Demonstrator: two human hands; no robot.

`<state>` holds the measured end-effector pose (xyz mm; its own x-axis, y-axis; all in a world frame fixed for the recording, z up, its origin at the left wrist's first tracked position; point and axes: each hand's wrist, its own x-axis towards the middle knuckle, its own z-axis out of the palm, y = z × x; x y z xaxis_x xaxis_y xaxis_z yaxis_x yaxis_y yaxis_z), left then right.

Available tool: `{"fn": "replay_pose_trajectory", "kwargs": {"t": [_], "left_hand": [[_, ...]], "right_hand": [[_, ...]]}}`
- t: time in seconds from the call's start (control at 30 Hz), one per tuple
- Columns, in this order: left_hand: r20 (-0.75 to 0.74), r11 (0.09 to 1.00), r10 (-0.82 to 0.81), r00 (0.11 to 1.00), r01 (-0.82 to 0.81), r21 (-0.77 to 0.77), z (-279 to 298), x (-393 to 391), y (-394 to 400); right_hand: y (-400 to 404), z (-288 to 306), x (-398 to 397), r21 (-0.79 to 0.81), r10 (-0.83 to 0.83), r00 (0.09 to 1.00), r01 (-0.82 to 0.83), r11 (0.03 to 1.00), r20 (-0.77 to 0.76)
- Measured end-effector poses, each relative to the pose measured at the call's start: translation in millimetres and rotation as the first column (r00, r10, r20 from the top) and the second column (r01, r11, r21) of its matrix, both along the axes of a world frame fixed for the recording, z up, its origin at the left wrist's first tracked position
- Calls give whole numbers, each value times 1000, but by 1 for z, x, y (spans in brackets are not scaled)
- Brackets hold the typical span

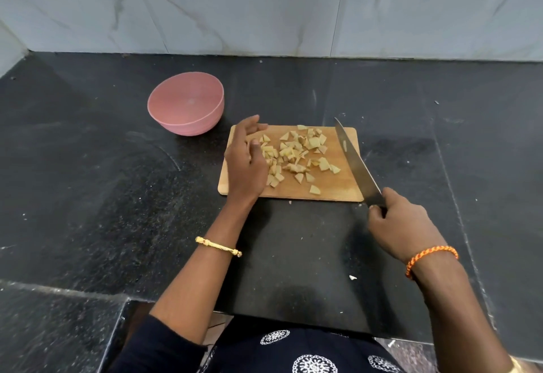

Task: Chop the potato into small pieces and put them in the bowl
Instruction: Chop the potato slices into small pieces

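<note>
Head view, looking down on a black stone worktop (88, 196) with a marble-look tiled wall (264, 5) behind. Wooden cutting board (338, 187) lies flat in the middle. Potato pieces (293, 152), small and pale yellow, lie scattered over the board's centre and left part, none in the bowl. Pink bowl (185, 103) stands upright on the worktop, beyond and left of the board, near its far left corner but apart from it. Left hand (245, 164) sits over the board's left edge, grip loose and wide, fingers relaxed beside the pieces, holding nothing; gold bangle (219, 245) on that wrist. Right hand (402, 223) has its grip closed round the handle of a knife (357, 164), blade angled across the board's right edge, tip pointing away. Orange braided band (430, 256) on the right wrist.
</note>
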<state>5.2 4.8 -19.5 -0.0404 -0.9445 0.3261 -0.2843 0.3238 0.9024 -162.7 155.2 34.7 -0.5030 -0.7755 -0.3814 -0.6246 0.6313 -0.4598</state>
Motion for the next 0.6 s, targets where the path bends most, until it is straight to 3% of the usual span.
{"fn": "replay_pose_trajectory", "kwargs": {"t": [0.1, 0.2, 0.6], "left_hand": [[-100, 991, 118, 988, -110, 80, -3, 13, -4], [-81, 969, 185, 979, -169, 178, -7, 20, -6], [59, 976, -4, 998, -9, 216, -12, 11, -12]], "right_hand": [[-8, -3, -4, -1, -18, 999, 18, 1000, -40], [-16, -6, -4, 13, 6, 997, -5, 1000, -83], [-7, -3, 13, 53, 197, 960, -190, 980, -197]]}}
